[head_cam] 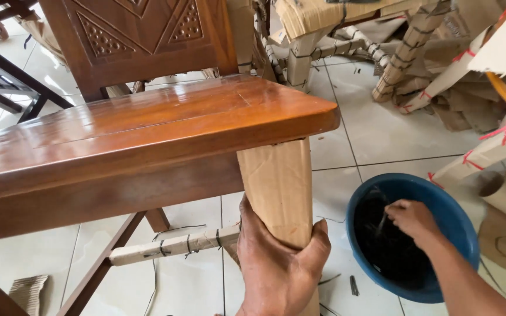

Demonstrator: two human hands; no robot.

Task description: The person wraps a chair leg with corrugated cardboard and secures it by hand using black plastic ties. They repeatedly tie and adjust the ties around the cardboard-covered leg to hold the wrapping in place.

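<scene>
Left hand [279, 266] clamps around cardboard-wrapped bench leg [278, 190], low on it, under the seat corner. Right hand [412, 220] dips into blue bowl [461, 225] on the tiled floor [382, 134], fingers pinching black ties [382, 243]. Behind: wooden bench [136, 134], then more cardboard-wrapped furniture legs [408, 47].

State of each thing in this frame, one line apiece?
Left hand: gripping the cardboard wrap.
Cardboard wrap: around the bench leg, untied.
Right hand: inside the basin, pinching a black strip.
Blue basin: on the floor, holding black strips.
Crossbar: cardboard-wrapped, tied.
Bench seat: bare wood.
</scene>
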